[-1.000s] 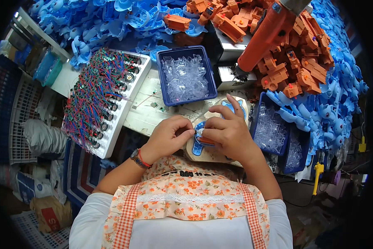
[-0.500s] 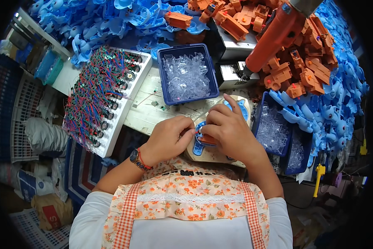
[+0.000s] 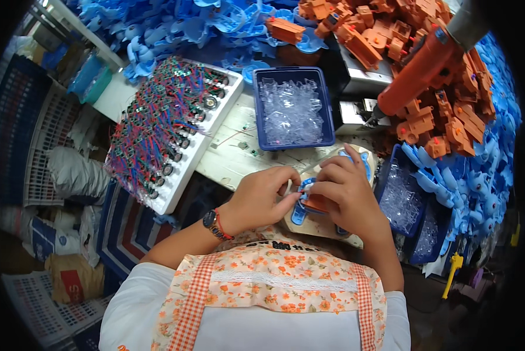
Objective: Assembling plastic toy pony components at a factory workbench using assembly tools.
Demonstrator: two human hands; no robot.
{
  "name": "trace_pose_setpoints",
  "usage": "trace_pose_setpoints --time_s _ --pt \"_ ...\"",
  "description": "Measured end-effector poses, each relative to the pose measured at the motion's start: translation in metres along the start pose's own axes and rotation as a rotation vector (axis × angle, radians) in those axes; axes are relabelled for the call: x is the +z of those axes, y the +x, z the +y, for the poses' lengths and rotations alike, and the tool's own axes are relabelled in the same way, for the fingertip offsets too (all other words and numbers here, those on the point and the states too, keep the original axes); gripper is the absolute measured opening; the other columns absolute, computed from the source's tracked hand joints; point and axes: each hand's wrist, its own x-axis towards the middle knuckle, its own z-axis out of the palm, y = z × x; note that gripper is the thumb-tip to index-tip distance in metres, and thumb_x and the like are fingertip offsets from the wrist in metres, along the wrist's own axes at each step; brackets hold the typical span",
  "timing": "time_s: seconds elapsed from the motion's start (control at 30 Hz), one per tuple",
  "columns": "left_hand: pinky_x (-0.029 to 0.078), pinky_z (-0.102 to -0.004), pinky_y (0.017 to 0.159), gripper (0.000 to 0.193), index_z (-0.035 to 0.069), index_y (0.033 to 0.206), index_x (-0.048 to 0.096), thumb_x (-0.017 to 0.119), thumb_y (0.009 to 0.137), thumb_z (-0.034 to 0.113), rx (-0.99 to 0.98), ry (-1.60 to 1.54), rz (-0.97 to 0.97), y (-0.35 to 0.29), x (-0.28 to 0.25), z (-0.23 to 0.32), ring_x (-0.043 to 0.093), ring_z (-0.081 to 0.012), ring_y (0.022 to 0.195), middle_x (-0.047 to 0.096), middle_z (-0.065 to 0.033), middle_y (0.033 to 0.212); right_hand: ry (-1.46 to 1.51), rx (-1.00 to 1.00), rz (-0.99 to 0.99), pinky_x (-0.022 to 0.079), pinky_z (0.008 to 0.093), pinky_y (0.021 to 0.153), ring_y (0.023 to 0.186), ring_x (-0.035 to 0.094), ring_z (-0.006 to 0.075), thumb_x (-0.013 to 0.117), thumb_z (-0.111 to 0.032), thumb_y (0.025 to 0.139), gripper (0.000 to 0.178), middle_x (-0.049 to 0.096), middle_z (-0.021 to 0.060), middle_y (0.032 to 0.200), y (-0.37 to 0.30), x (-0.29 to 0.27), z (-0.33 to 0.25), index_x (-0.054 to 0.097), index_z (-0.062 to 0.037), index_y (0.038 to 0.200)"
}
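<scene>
My left hand [image 3: 266, 196] is closed in a pinch, thumb and forefinger meeting at the left side of a small assembly. What lies between those fingertips is too small to make out. Curled over the assembly from the right, my right hand [image 3: 349, 196] grips an orange plastic housing [image 3: 315, 203], partly hidden under its fingers. The housing sits in a blue plastic shell [image 3: 299, 215], which rests on a pale work block [image 3: 289, 222]. Another blue piece [image 3: 365, 164] shows on the block just beyond my right hand.
A white foam tray [image 3: 230, 96] holds wired circuit boards and round speakers. Clear plastic parts fill a dark blue bin [image 3: 293, 146], with more bins [image 3: 400, 190] at right. An orange electric screwdriver [image 3: 414, 73] hangs before piled orange housings [image 3: 464, 120]. Blue shells [image 3: 198, 29] heap up behind.
The whole view has shifted, so the bench appears farther right. Both hands stay at the same assembly; the left fingers have moved slightly against it.
</scene>
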Motion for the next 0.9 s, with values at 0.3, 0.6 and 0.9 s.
trace_pose_setpoints --time_s 0.3,0.6,0.9 --pt "0.044 -0.0271 0.056 0.011 0.006 0.091 0.066 0.071 0.086 0.014 -0.049 -0.063 -0.035 -0.001 -0.002 -0.008 0.055 -0.0124 0.06 0.058 -0.0034 0.071 -0.016 -0.009 -0.022 0.027 0.0582 0.113 0.102 0.059 0.0234 0.072 -0.001 0.064 0.025 0.061 0.0005 0.087 0.002 -0.001 -0.002 0.072 -0.0143 0.085" --pt "0.044 -0.029 0.056 0.012 0.005 0.088 0.065 0.069 0.087 0.016 -0.036 -0.024 -0.053 0.001 -0.001 -0.009 0.055 -0.0146 0.06 0.057 -0.0049 0.07 -0.122 -0.021 -0.037 0.027 0.0582 0.113 0.097 0.058 0.022 0.075 -0.011 0.068 0.015 0.054 0.0008 0.081 0.006 0.0 -0.008 0.073 -0.013 0.082" --pt "0.045 -0.0309 0.057 0.012 0.006 0.089 0.065 0.069 0.086 0.016 0.01 0.023 -0.025 0.001 -0.001 -0.006 0.058 -0.0189 0.061 0.06 -0.0077 0.073 -0.094 -0.016 -0.019 0.029 0.0586 0.111 0.095 0.057 0.0232 0.076 -0.015 0.071 0.011 0.053 0.0035 0.082 0.004 0.003 -0.006 0.068 -0.0098 0.077"
